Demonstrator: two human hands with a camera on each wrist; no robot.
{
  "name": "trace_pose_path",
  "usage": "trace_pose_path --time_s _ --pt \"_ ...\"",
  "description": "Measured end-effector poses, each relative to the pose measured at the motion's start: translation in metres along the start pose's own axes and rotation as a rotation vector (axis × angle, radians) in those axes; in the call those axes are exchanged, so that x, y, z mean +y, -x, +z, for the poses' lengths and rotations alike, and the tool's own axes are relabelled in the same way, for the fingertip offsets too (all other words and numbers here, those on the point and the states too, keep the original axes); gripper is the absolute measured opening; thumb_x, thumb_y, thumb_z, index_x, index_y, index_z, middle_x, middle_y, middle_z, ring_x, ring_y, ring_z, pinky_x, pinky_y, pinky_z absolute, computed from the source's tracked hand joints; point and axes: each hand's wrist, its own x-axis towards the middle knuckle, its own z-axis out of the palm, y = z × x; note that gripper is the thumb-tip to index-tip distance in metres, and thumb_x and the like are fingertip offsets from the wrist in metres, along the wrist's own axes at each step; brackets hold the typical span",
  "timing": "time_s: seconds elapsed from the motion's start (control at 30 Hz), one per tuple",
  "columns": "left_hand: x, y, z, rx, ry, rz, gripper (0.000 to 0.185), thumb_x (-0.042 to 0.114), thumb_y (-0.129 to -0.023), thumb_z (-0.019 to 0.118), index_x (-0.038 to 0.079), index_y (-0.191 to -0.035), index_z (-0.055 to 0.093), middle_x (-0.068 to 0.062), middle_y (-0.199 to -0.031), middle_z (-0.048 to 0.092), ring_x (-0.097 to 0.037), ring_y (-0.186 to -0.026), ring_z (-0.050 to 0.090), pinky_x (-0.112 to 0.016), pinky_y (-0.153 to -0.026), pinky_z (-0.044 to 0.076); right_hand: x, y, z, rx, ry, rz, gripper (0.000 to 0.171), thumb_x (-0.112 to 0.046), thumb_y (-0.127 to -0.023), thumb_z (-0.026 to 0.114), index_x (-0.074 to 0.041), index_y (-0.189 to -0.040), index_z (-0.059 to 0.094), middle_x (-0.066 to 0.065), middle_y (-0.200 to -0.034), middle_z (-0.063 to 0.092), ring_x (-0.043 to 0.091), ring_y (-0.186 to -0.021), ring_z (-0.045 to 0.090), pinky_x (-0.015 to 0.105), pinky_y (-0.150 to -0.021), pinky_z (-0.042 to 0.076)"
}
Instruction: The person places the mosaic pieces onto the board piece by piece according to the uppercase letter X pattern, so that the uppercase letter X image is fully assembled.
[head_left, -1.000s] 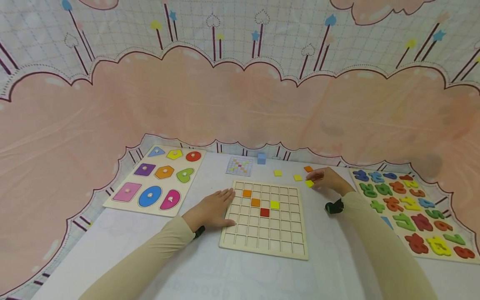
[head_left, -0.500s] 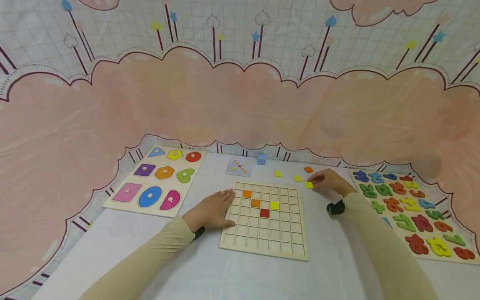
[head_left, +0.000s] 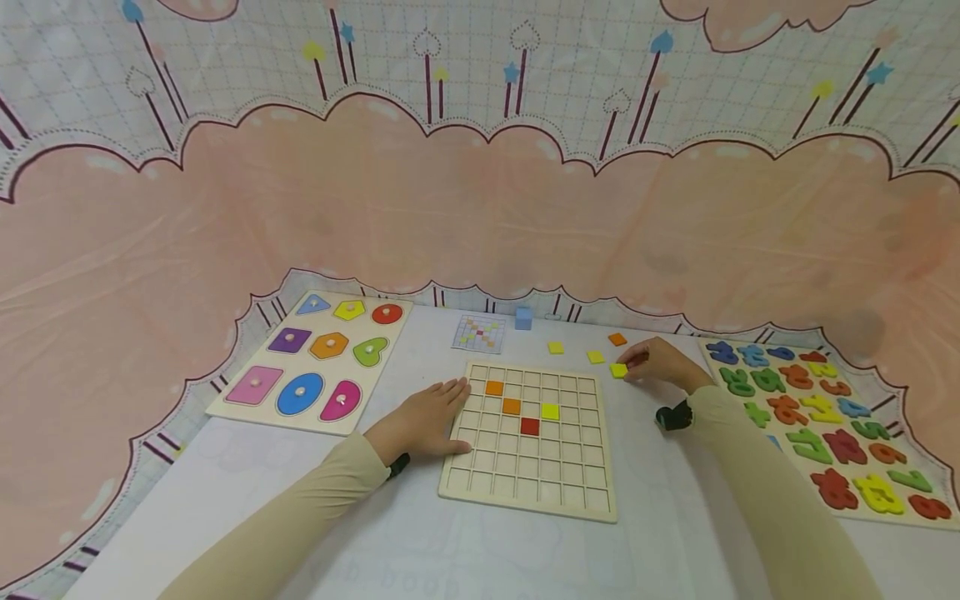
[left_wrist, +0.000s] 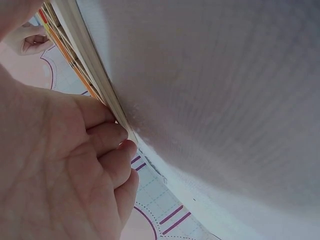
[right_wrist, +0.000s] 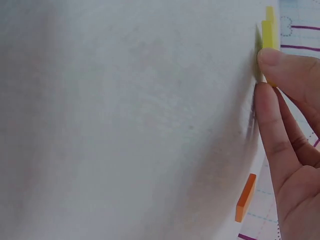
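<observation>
A wooden grid board [head_left: 528,492] lies in the middle of the table. It holds two orange tiles [head_left: 493,387], a red tile [head_left: 529,426] and a yellow one [head_left: 550,411]. My left hand [head_left: 431,417] rests flat on the board's left edge, and in the left wrist view its fingers [left_wrist: 107,137] touch that edge [left_wrist: 85,55]. Just past the board's far right corner, my right hand [head_left: 637,364] pinches a yellow tile [head_left: 618,370] that lies on the table. In the right wrist view, two fingertips [right_wrist: 272,62] meet on this yellow tile [right_wrist: 270,30].
Loose tiles lie near the right hand: two yellow [head_left: 555,347] [head_left: 596,357] and one orange [head_left: 617,339] [right_wrist: 245,197]. A pattern card [head_left: 478,332] and a blue cube [head_left: 522,317] sit behind the board. A shape puzzle [head_left: 225,404] lies to the left, a number puzzle [head_left: 862,512] to the right.
The right hand has shifted very slightly toward me with the yellow tile, staying low at the table. The left hand has not moved.
</observation>
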Motion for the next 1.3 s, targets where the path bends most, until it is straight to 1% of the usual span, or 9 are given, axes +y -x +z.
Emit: trace_pose_path --time_s 0.13,0.27,0.47,0.6,0.8,1.0,1.07,1.2,1.3 --pt "0.0 0.0 -0.001 0.0 0.002 -0.002 0.093 0.063 -0.085 0.051 0.002 -0.148 0.023 -0.012 -0.156 0.023 -0.025 -0.145 0.022 -0.038 -0.119 0.021 0.0 0.001 -0.002 0.001 -0.002 -0.017 0.03 -0.007 -0.077 0.074 0.005 -0.104 0.068 0.014 -0.096 0.07 0.008 -0.08 0.058 0.022 -0.075 0.047" --pt "0.001 0.001 -0.001 -0.001 -0.003 -0.002 0.093 0.064 -0.085 0.05 0.001 -0.148 0.022 -0.012 -0.156 0.023 -0.025 -0.145 0.022 -0.038 -0.119 0.021 0.001 0.002 -0.003 0.009 -0.014 -0.006 0.031 -0.008 -0.078 0.074 0.006 -0.105 0.067 0.017 -0.1 0.069 0.01 -0.083 0.058 0.021 -0.075 0.048" --pt "0.001 0.0 -0.001 -0.006 0.005 -0.005 0.094 0.064 -0.085 0.051 0.001 -0.149 0.022 -0.012 -0.156 0.023 -0.025 -0.145 0.022 -0.038 -0.119 0.021 0.0 0.004 -0.002 0.026 -0.035 -0.005 0.031 -0.007 -0.079 0.073 0.005 -0.107 0.067 0.022 -0.112 0.065 0.017 -0.092 0.061 0.025 -0.079 0.051" --pt "0.0 0.0 0.0 -0.007 0.004 -0.006 0.093 0.064 -0.085 0.05 0.002 -0.149 0.022 -0.011 -0.156 0.022 -0.024 -0.145 0.021 -0.037 -0.119 0.021 -0.001 0.005 -0.001 0.023 -0.042 0.009 0.033 -0.008 -0.08 0.073 0.004 -0.109 0.066 0.022 -0.113 0.064 0.016 -0.091 0.06 0.025 -0.08 0.051" --pt "0.0 0.0 0.0 0.001 0.016 0.003 0.093 0.063 -0.085 0.051 0.001 -0.148 0.023 -0.012 -0.156 0.023 -0.025 -0.145 0.022 -0.038 -0.119 0.021 -0.004 0.008 0.001 0.031 -0.046 0.033 0.036 -0.009 -0.079 0.074 0.004 -0.111 0.066 0.019 -0.109 0.065 0.012 -0.086 0.057 0.023 -0.079 0.049" --pt "0.001 0.0 -0.001 0.004 0.009 0.012 0.093 0.063 -0.086 0.051 0.0 -0.148 0.023 -0.014 -0.156 0.023 -0.026 -0.145 0.022 -0.038 -0.119 0.021 -0.004 0.011 0.002 0.065 -0.081 -0.017 0.037 -0.01 -0.076 0.077 0.005 -0.108 0.066 0.011 -0.094 0.069 0.006 -0.079 0.057 0.019 -0.073 0.048" --pt "0.0 -0.001 -0.001 0.006 0.005 0.015 0.092 0.063 -0.086 0.05 0.0 -0.148 0.023 -0.014 -0.156 0.023 -0.027 -0.145 0.022 -0.039 -0.119 0.022 -0.006 0.014 0.002 0.072 -0.105 -0.038 0.036 -0.008 -0.077 0.076 0.005 -0.108 0.066 0.009 -0.093 0.069 0.005 -0.078 0.057 0.018 -0.072 0.048" --pt "-0.001 -0.002 0.0 0.006 0.005 0.011 0.092 0.063 -0.086 0.05 0.001 -0.148 0.023 -0.014 -0.156 0.023 -0.026 -0.145 0.022 -0.038 -0.119 0.022 -0.014 0.019 0.004 0.078 -0.146 -0.08 0.034 -0.005 -0.079 0.072 0.006 -0.11 0.064 0.011 -0.093 0.068 0.003 -0.077 0.057 0.016 -0.069 0.049" --pt "0.0 -0.001 0.0 0.002 0.009 0.006 0.093 0.063 -0.085 0.051 0.001 -0.148 0.023 -0.013 -0.156 0.023 -0.026 -0.145 0.022 -0.038 -0.119 0.021 -0.02 0.022 0.006 0.087 -0.149 -0.091 0.034 -0.004 -0.079 0.072 0.006 -0.11 0.063 0.015 -0.095 0.067 0.004 -0.077 0.058 0.015 -0.069 0.05"
